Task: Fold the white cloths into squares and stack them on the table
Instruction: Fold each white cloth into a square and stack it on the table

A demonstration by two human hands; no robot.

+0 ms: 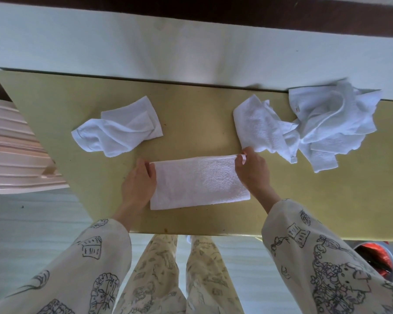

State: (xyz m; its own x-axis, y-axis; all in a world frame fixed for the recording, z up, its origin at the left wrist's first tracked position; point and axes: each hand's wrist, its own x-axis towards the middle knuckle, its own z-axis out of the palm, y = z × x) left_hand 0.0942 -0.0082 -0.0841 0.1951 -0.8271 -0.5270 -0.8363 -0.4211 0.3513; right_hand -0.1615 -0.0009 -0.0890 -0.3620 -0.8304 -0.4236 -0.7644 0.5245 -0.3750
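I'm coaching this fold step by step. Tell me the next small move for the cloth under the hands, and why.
Probably bring one short end across onto the other. The half-folded cloth lies flat as a long rectangle, not yet a square, with the left hand at its left end and the right hand pinching its far right corner. No squared stack shows on the table yet.

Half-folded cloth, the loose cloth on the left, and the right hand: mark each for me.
Half-folded cloth (pixel 197 182): head view, middle of its flat top layer.
Loose cloth on the left (pixel 118 130): head view, its rumpled centre.
Right hand (pixel 251 171): head view, back of the hand, pinching the cloth's far right corner.
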